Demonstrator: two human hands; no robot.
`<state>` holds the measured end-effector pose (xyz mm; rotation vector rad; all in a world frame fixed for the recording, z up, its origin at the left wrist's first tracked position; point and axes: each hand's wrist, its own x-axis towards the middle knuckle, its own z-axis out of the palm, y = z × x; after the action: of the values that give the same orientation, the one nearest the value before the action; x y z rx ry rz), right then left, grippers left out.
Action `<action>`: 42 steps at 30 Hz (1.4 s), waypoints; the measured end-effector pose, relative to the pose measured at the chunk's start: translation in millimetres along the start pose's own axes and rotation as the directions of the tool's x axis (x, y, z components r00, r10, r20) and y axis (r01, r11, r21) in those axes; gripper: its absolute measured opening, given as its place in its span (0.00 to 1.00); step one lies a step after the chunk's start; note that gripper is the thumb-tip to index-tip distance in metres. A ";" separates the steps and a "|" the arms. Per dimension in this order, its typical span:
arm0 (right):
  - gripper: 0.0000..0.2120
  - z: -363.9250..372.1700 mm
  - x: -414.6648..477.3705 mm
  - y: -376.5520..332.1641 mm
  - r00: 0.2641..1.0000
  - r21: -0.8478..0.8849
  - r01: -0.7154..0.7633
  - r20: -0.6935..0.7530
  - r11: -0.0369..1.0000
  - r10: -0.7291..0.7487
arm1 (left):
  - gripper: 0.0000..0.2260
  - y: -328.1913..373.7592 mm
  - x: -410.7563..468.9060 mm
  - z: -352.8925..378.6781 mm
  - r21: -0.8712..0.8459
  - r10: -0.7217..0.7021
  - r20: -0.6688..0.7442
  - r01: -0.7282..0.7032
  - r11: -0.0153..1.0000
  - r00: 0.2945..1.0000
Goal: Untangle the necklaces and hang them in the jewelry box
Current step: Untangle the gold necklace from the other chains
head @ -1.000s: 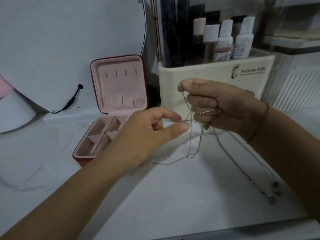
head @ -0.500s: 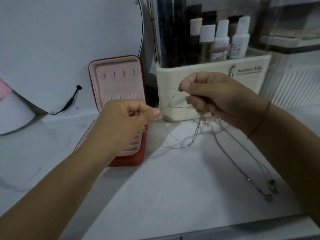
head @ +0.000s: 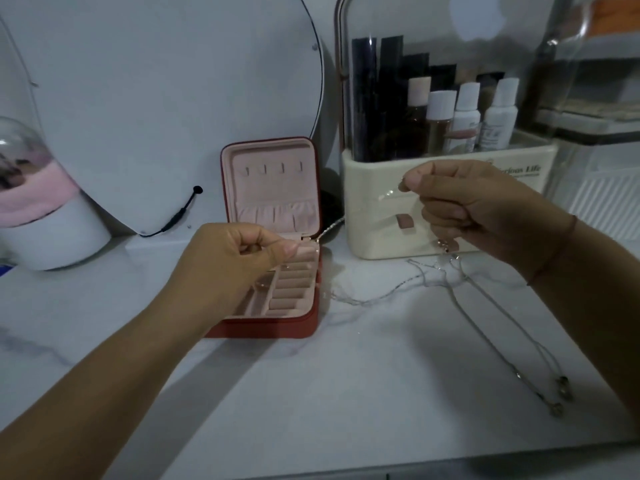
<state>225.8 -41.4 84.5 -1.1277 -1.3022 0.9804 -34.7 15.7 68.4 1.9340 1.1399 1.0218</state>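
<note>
My right hand (head: 481, 209) is raised in front of the cream organizer, shut on the silver necklaces (head: 446, 268). A loop shows at its thumb and the tangled knot hangs just below the fist. Long strands trail across the white table to small pendants (head: 562, 396) at the right. One thin strand (head: 374, 299) runs left along the table toward the jewelry box (head: 270, 327). The box is red with a pink lining, its lid upright, with bare hooks (head: 273, 168). My left hand (head: 239, 261) hovers over the box's tray, thumb and forefinger pinched, seemingly on that fine strand.
A cream cosmetics organizer (head: 374, 216) with several bottles stands behind my right hand. A round white mirror (head: 166, 98) leans at the back, with a black cable below it. A glass dome on a white base (head: 45, 216) sits far left. The table's front edge runs along the bottom.
My left hand has drawn leftward, away from my right hand, and now sits over the jewelry box. The strand between them has stretched out along the table. My right hand stayed raised.
</note>
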 end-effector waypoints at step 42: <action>0.08 47.4 -29.9 -82.9 0.961 -0.321 -0.269 -0.030 0.908 0.274 | 0.11 34.8 -2.1 -9.3 0.001 0.034 0.140 -0.034 0.999 0.990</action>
<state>171.3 -84.4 156.5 -1.5907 -1.3757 0.9990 -29.9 1.2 101.2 2.0003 1.0337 0.8870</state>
